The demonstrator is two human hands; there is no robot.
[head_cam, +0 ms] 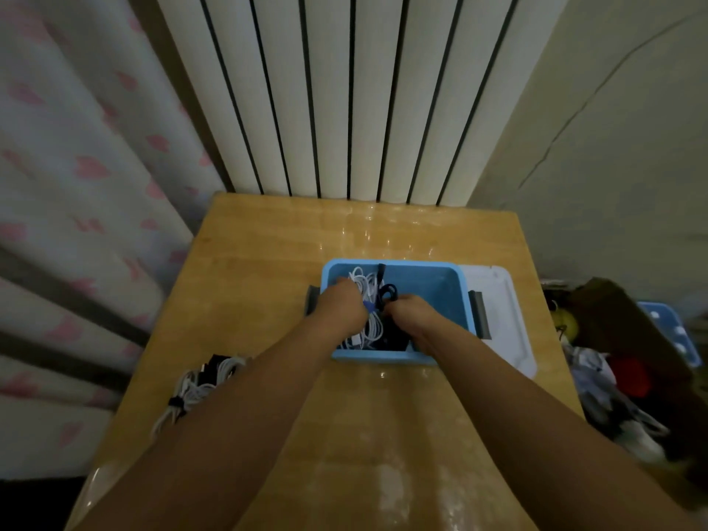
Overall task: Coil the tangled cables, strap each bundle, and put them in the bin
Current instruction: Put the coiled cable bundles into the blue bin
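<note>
arms: two, bare to past the elbow | sleeves: none visible | jewellery: none visible

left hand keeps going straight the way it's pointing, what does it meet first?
Likely the white cables inside the blue bin; the left hand is already among them. Beyond them, the bin's far wall. Depth is unclear.

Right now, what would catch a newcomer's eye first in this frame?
Both hands, left and right, reach into a blue bin of white and black cables at the middle of a wooden table. A strapped white bundle lies on the table left of the bin.
</note>
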